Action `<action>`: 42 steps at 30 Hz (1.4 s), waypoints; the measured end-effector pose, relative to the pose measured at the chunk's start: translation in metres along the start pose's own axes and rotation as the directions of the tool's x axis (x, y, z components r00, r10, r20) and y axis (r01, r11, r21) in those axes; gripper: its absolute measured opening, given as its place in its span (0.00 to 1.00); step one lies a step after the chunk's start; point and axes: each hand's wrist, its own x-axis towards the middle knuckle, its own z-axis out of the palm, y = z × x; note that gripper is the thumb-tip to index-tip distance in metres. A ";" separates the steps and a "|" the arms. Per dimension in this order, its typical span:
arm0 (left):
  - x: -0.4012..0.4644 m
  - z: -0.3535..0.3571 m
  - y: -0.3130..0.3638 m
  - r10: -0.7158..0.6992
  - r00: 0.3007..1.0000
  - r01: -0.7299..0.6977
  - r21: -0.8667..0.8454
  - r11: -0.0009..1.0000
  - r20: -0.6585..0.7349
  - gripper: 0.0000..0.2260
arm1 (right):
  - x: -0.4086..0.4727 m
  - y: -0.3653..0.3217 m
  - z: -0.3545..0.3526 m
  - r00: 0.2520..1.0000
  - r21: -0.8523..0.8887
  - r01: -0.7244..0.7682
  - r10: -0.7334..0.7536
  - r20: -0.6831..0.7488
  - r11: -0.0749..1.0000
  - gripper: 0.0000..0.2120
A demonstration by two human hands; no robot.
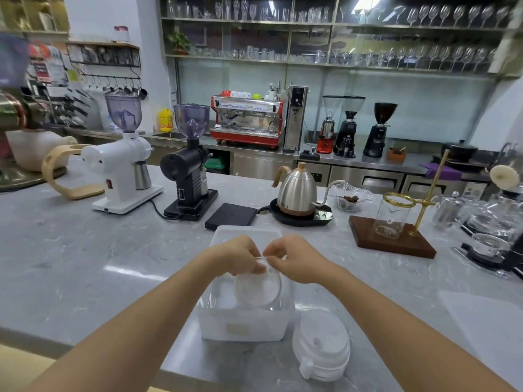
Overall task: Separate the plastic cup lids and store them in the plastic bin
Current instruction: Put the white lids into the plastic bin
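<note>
A translucent white plastic bin (244, 326) stands on the grey counter right in front of me. Both hands hover over its opening. My left hand (240, 257) and my right hand (294, 257) pinch the top rim of clear plastic cup lids (259, 290) that hang tilted over the bin's inside. How many lids are in the pinch I cannot tell. A stack of white lids (322, 345) lies on the counter just right of the bin's near corner. The bin's white cover (246, 232) lies flat behind it.
Behind the bin are a black scale (230, 216), a steel kettle on a black base (297, 193), a glass dish (351, 198) and a wooden drip stand with a glass beaker (392, 236). Two grinders (124, 162) (189, 171) stand at the back left. Glassware crowds the right.
</note>
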 end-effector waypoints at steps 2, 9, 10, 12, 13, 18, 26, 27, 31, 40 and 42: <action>0.003 0.006 0.002 0.024 1.000 -0.024 0.053 0.998 0.010 0.11 | -0.003 0.001 0.001 1.000 -0.049 0.007 -0.007 0.000 0.999 0.11; 0.014 0.023 0.002 0.091 0.996 -0.091 -0.004 0.996 0.007 0.16 | -0.009 0.011 0.007 0.998 -0.054 0.067 -0.067 -0.003 0.996 0.15; 0.015 0.026 0.000 0.091 0.996 -0.092 -0.027 0.995 -0.010 0.17 | -0.010 0.012 0.009 0.997 -0.049 0.078 -0.079 -0.018 0.996 0.15; 0.018 0.031 -0.005 0.097 0.994 -0.098 -0.042 0.994 -0.041 0.18 | -0.013 0.015 0.013 0.995 -0.034 0.089 -0.090 -0.046 0.995 0.15; 0.019 0.033 -0.006 0.109 0.993 -0.110 -0.033 0.993 -0.051 0.18 | -0.014 0.016 0.014 0.994 -0.031 0.092 -0.094 -0.059 0.995 0.15; 0.019 0.035 -0.008 0.181 0.980 -0.174 0.086 0.981 -0.083 0.20 | -0.017 0.021 0.021 0.982 -0.023 0.103 -0.105 -0.154 0.994 0.20; -0.008 0.019 -0.004 0.212 0.976 -0.212 0.427 0.879 0.048 0.35 | -0.021 0.027 0.035 0.976 0.121 -0.145 0.163 -0.147 0.982 0.25; -0.010 0.021 -0.003 0.217 0.975 -0.217 0.459 0.861 0.055 0.35 | -0.022 0.027 0.035 0.973 0.135 -0.159 0.178 -0.143 0.978 0.25; -0.007 0.025 -0.002 0.243 0.970 -0.215 0.483 0.849 0.003 0.34 | -0.021 0.026 0.036 0.968 0.166 -0.180 0.205 -0.147 0.969 0.23; 0.007 0.030 -0.013 0.340 0.938 -0.222 0.627 0.746 -0.073 0.33 | -0.024 0.022 0.037 0.961 0.172 -0.203 0.230 -0.153 0.964 0.16; 0.009 0.033 -0.015 0.346 0.933 -0.214 0.624 0.751 -0.097 0.33 | -0.024 0.023 0.037 0.963 0.176 -0.197 0.224 -0.152 0.965 0.16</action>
